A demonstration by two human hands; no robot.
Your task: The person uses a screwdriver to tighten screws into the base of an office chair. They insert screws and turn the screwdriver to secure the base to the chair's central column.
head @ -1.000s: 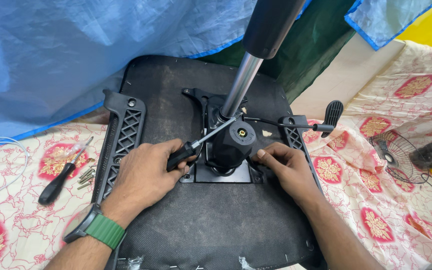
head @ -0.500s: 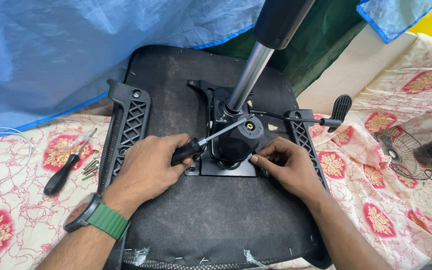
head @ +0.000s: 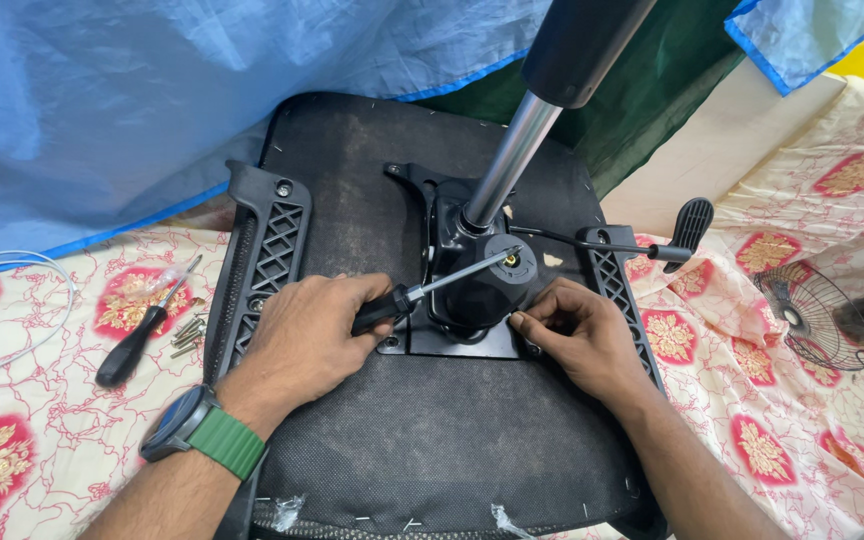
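Observation:
An office chair seat (head: 432, 440) lies upside down, its black fabric underside facing up. A black metal tilt mechanism (head: 457, 290) is mounted at its middle, and a chrome gas cylinder (head: 512, 160) rises from it. My left hand (head: 307, 335) grips a black-handled screwdriver (head: 422, 290) whose shaft points right toward the round knob (head: 514, 262) of the mechanism. My right hand (head: 572, 335) rests on the seat with its fingertips at the lower right corner of the mechanism plate. A green-strapped watch (head: 202, 430) is on my left wrist.
Black armrest brackets (head: 267, 255) flank the seat on the left and right (head: 617, 285). A second screwdriver (head: 142, 330) and several loose screws (head: 187, 330) lie on the floral cloth at left. A lever handle (head: 687, 225) sticks out right, near a small fan (head: 802, 315). Blue tarp hangs behind.
The view has shifted slightly, so the seat sits a little to the right and lower. Both hands stay at the mechanism, the screwdriver still angled toward the knob.

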